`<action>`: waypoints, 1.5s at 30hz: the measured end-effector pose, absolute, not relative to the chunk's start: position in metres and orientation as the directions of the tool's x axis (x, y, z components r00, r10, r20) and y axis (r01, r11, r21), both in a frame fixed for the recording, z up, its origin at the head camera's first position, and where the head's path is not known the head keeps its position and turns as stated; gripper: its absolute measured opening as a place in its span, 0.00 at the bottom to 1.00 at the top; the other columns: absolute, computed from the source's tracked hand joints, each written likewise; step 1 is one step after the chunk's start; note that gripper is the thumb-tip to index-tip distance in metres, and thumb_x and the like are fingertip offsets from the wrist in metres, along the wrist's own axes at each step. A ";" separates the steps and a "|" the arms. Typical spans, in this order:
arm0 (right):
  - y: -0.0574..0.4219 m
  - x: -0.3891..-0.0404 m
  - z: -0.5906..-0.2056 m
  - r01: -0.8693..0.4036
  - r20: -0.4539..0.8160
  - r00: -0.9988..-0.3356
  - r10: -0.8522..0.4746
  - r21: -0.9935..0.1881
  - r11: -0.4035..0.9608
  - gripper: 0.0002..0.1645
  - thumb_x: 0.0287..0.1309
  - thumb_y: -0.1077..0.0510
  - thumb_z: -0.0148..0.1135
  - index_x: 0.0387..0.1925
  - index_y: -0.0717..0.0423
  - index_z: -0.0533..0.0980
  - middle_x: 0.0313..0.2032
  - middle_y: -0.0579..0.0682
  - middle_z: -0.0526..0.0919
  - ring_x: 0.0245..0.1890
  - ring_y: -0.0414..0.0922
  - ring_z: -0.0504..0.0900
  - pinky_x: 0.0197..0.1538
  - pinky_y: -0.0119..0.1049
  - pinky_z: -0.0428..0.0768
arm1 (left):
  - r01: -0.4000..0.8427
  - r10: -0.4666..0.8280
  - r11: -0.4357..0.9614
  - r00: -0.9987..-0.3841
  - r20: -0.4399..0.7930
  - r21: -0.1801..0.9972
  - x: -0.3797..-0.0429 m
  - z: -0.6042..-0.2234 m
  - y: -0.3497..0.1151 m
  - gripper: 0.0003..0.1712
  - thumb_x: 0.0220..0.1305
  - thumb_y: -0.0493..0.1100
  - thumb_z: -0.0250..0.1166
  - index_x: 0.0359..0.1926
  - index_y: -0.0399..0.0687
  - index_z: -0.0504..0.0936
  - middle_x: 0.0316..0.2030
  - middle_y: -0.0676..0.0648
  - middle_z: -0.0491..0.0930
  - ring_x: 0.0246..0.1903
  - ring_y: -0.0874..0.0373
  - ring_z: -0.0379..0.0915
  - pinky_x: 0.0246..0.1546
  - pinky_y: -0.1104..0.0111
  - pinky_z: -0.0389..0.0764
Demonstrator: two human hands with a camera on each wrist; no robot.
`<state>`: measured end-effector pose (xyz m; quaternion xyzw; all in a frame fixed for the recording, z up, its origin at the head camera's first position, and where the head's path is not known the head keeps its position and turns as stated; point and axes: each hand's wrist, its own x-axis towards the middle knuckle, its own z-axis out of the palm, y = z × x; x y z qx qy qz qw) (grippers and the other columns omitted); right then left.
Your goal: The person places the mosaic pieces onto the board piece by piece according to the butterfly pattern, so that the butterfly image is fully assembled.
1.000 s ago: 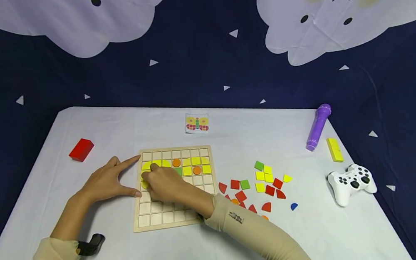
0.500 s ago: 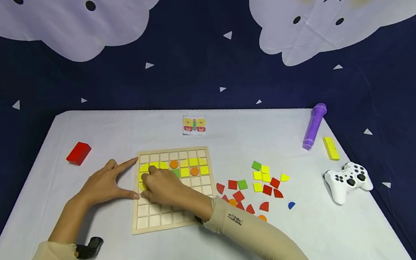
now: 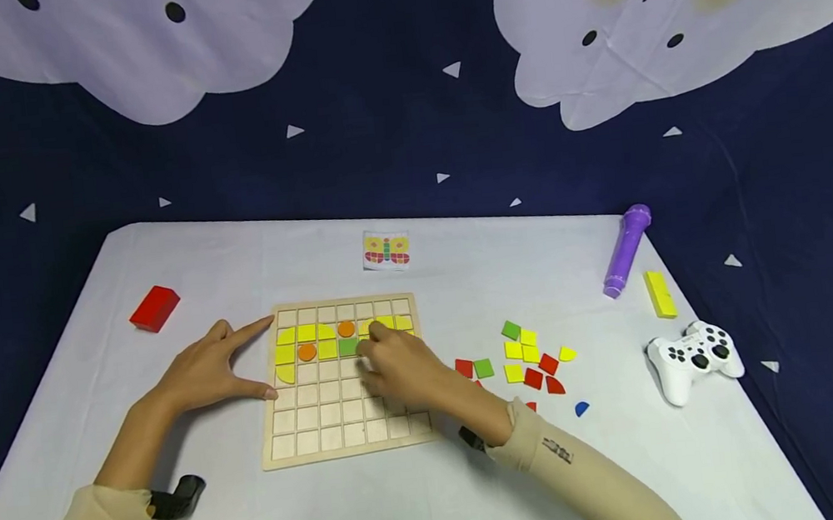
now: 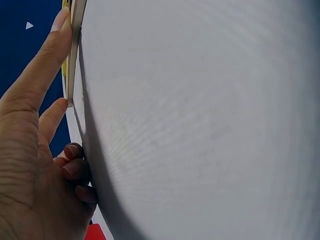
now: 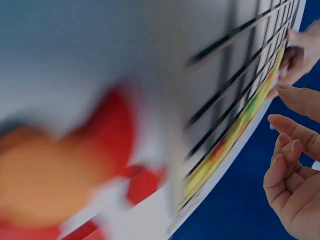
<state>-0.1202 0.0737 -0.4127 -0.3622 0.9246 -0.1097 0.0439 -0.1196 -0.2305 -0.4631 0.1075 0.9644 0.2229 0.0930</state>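
Note:
A wooden grid board (image 3: 307, 419) lies on the white table, with flat yellow tiles, two visible orange discs and a green square tile (image 3: 348, 347) in its upper rows. My left hand (image 3: 204, 368) touches the board's left edge with thumb and index finger spread apart; its other fingers are curled in, as the left wrist view shows. Over the right half of the board is my right hand (image 3: 408, 370), fingers loosely bent, hiding some tiles there. Nothing shows between its thumb and fingers in the right wrist view. One orange disc (image 3: 307, 352) sits in the second row of tiles.
Loose red, yellow and green tiles (image 3: 513, 350) lie right of the board, with a blue half-disc (image 3: 582, 408). Behind stands a butterfly picture card (image 3: 385, 250). A red block (image 3: 154, 309), purple microphone (image 3: 626, 251), yellow block (image 3: 660, 294) and white game controller (image 3: 696, 361) lie farther out.
My right hand has moved right from the board's left side, uncovering an orange disc and yellow tiles there. My left hand stays at the board's left edge.

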 end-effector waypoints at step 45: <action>0.276 -0.092 -0.440 -0.455 0.103 -0.890 -0.444 -0.229 0.860 0.14 0.45 0.64 0.77 0.36 0.66 0.85 0.31 0.48 0.72 0.26 0.40 0.70 0.31 0.33 0.74 | 0.148 0.240 0.885 -0.957 -0.162 0.442 -0.121 -0.462 -0.229 0.68 0.33 0.78 0.74 0.75 0.58 0.62 0.33 0.45 0.64 0.23 0.56 0.57 0.24 0.66 0.59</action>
